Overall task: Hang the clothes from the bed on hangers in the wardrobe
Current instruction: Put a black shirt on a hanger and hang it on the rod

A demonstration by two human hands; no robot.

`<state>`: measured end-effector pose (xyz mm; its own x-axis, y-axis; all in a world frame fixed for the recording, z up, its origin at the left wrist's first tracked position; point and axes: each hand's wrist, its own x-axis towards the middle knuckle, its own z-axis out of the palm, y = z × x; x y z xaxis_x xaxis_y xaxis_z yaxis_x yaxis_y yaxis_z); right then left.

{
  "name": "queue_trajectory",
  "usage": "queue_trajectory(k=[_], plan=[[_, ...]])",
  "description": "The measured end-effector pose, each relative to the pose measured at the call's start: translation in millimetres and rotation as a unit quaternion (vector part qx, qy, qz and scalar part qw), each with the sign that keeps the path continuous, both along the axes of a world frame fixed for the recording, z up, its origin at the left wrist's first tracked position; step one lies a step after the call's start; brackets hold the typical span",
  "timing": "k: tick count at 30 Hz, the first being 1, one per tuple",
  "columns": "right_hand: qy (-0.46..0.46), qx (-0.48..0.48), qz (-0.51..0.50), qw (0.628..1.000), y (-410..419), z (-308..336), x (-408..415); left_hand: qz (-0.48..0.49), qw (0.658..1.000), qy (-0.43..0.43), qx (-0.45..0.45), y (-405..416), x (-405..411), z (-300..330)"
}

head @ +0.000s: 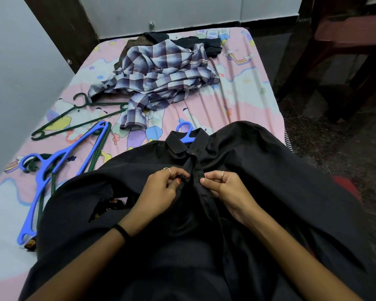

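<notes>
Pinching the black button-up shirt point(258, 170) at its front strip, the left hand point(161, 187) and right hand point(226, 187) should do up the button slowly. Its blue plastic hanger point(186, 132) peeks past the collar; a purple checked shirt point(159, 74) waits farther up the bed.

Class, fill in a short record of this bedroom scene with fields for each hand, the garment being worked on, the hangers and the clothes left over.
left hand: pinches shirt placket
right hand: pinches placket's other edge
garment: black collared button-up shirt, blue plastic hanger hook at collar
spare hangers: blue plastic hanger, dark green hanger
left over: crumpled purple plaid shirt
surface: pink cartoon-print bedsheet
</notes>
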<state>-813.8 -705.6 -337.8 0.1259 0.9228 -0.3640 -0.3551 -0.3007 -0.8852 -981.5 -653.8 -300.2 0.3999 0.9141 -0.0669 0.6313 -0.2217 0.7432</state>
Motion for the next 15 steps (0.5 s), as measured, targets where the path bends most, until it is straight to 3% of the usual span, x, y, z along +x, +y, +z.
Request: queue_trajectory(k=[9,15], plan=[[-0.024,0.026,0.039,0.999,-3,5,-2,0.033,0.995,-0.058,-0.076,-11,7,1],[-0.081,0.036,0.050,0.995,-4,8,-4,0.032,0.997,-0.052,-0.055,-13,8,-5]])
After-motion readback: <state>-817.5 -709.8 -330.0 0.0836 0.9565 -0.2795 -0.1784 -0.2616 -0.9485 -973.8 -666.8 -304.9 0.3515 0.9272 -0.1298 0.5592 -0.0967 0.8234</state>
